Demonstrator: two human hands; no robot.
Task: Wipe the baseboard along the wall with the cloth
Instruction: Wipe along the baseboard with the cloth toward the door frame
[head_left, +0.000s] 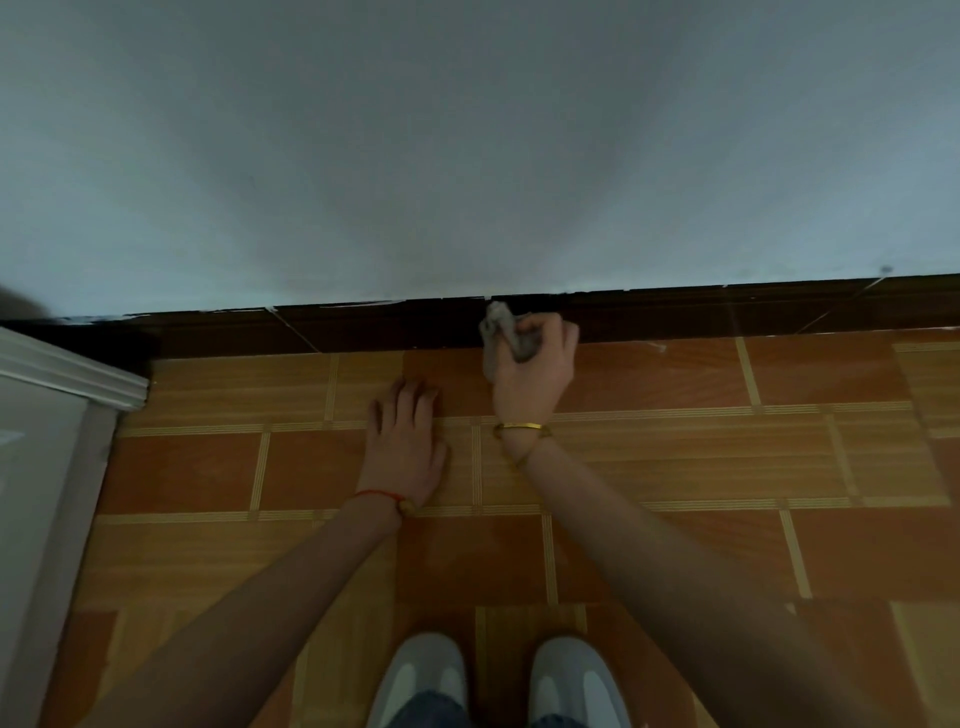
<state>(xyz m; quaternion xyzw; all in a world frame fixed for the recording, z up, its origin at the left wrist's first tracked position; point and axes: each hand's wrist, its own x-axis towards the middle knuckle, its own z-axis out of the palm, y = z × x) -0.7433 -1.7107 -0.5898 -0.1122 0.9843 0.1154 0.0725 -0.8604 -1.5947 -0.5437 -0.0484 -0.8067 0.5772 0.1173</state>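
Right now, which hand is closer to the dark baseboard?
Right. The right hand holds the cloth up against the baseboard; the left hand rests flat on the floor tiles, further back from it.

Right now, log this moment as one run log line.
phase: wiping | right hand: grips cloth at baseboard | left hand: flat on floor | wall above

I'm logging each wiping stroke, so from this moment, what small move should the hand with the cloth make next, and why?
Probably slide the right hand sideways along the baseboard, keeping the cloth pressed on it. The hand grips the bunched cloth right at the dark strip's upper edge, long stretches run on either side, and the left hand rests flat on the floor as a brace.
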